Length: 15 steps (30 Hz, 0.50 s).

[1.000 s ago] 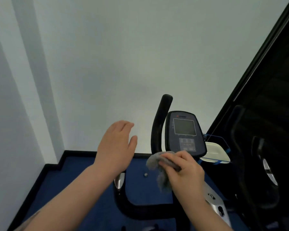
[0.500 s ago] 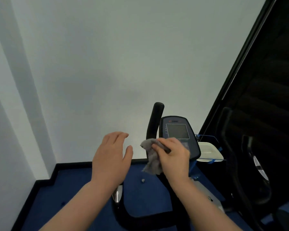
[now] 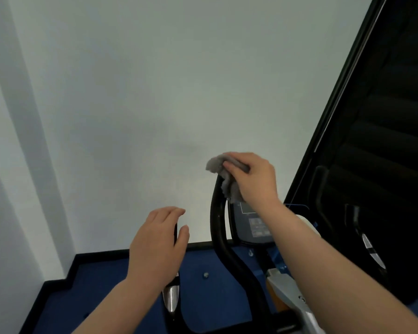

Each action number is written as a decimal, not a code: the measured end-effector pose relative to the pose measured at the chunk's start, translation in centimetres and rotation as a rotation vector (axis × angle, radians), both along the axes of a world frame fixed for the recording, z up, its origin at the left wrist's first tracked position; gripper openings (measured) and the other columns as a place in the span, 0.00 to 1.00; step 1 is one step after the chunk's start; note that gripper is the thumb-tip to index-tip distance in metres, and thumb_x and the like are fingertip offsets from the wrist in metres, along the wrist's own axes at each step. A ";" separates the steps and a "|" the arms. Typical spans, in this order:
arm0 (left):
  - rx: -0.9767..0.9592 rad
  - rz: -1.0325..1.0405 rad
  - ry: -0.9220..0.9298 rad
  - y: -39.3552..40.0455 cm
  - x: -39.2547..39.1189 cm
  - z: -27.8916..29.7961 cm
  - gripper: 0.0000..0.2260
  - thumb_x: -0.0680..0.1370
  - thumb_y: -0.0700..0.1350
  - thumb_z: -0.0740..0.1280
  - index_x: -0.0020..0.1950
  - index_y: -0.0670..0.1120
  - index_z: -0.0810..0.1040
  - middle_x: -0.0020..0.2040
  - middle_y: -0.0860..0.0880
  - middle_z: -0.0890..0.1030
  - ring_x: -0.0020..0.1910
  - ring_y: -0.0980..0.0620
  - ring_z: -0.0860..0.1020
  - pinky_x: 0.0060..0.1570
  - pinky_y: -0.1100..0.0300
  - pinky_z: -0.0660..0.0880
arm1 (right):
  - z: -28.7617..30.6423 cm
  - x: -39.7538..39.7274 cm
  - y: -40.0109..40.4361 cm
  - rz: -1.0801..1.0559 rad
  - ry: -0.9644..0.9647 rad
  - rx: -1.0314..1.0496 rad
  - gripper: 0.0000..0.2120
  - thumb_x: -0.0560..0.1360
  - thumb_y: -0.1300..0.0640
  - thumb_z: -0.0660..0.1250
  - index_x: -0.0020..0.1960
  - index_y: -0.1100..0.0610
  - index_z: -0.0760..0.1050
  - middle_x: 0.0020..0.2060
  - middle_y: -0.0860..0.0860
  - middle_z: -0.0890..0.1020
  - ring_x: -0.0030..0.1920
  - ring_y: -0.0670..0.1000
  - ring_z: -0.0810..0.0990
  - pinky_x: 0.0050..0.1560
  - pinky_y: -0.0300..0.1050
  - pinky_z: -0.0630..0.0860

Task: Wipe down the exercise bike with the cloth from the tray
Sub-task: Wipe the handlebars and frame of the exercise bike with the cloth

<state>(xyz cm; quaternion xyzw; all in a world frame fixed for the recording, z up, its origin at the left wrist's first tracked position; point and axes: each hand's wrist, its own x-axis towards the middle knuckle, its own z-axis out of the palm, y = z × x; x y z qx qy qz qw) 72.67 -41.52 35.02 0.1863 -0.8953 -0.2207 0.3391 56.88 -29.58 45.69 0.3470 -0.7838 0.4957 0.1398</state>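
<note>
Head view: right hand (image 3: 253,178) grips a crumpled, fuzzy grey cloth (image 3: 223,180) bunched over the tip of the exercise bike's (image 3: 229,256) curved matte-black handlebar (image 3: 216,222). Left hand (image 3: 158,242), fingers relaxed, is at the other bar; contact unclear. Grey console (image 3: 253,225) beside.

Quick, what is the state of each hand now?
Left hand: open, holding nothing.
Right hand: closed, gripping the grey cloth.

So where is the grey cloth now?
In the head view, the crumpled grey cloth is in the right hand, at the top of the black handlebar, above the console.
</note>
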 end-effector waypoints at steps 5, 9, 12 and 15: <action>0.002 0.001 -0.003 0.1 0.0 0.1 0.15 0.78 0.48 0.62 0.65 0.51 0.75 0.61 0.57 0.76 0.63 0.59 0.70 0.53 0.65 0.70 | -8.2 2.2 1.7 -0.100 -0.184 -0.205 0.12 0.70 0.62 0.74 0.50 0.48 0.83 0.32 0.32 0.81 0.38 0.34 0.81 0.40 0.23 0.71; -0.009 -0.001 -0.009 -0.1 0.0 0.1 0.15 0.78 0.48 0.63 0.64 0.51 0.76 0.60 0.57 0.76 0.62 0.59 0.71 0.53 0.65 0.69 | -7.5 1.0 2.5 -0.053 -0.289 -0.254 0.14 0.70 0.61 0.74 0.42 0.41 0.83 0.38 0.42 0.86 0.42 0.40 0.83 0.47 0.33 0.78; -0.015 0.009 -0.008 0.0 -0.1 0.2 0.14 0.77 0.47 0.64 0.62 0.49 0.77 0.59 0.56 0.78 0.61 0.57 0.72 0.52 0.64 0.71 | -4.3 -0.3 0.9 -0.033 -0.329 -0.471 0.10 0.73 0.60 0.71 0.41 0.45 0.84 0.39 0.48 0.86 0.43 0.44 0.84 0.47 0.39 0.81; -0.013 0.018 -0.013 0.0 -0.2 0.1 0.14 0.77 0.47 0.64 0.61 0.49 0.77 0.58 0.55 0.78 0.61 0.56 0.72 0.51 0.62 0.73 | -5.8 1.1 -0.5 -0.112 -0.281 -0.458 0.06 0.73 0.59 0.71 0.43 0.49 0.84 0.37 0.48 0.85 0.39 0.40 0.81 0.44 0.38 0.80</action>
